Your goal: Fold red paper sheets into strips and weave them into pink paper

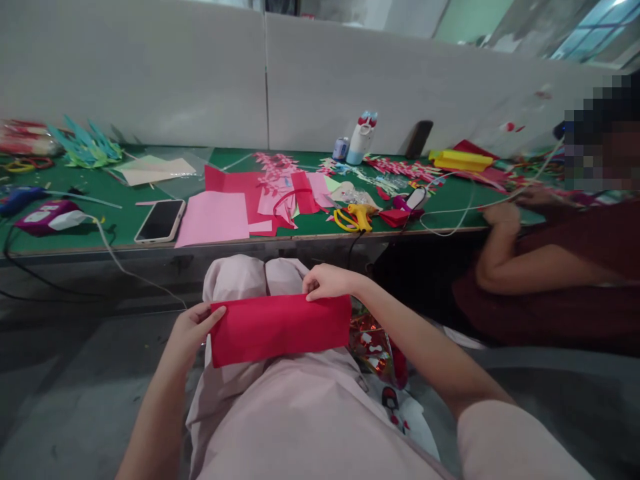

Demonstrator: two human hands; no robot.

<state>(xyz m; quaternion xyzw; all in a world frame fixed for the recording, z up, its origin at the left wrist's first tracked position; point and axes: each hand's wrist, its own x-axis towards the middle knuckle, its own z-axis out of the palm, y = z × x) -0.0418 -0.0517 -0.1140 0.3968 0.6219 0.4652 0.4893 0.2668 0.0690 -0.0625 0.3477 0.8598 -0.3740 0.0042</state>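
A red sheet of paper (280,330), long and rectangular, lies across my lap above the light trousers. My left hand (195,325) pinches its upper left corner, thumb on top. At the upper edge, right of the middle, the fingers of my right hand (327,281) grip the same sheet. On the table edge beyond my knees lie a pink sheet (215,217), a larger red sheet (225,180) partly under it, and a phone (161,221) with a dark screen.
The green table (123,193) holds a yellow glue gun (361,217), a purple device (47,217) with a cord, a white bottle (361,140), a can (341,149) and teal paper cuttings (87,147). At right sits a co-worker (565,267). A shiny bag (373,343) is beside my right thigh.
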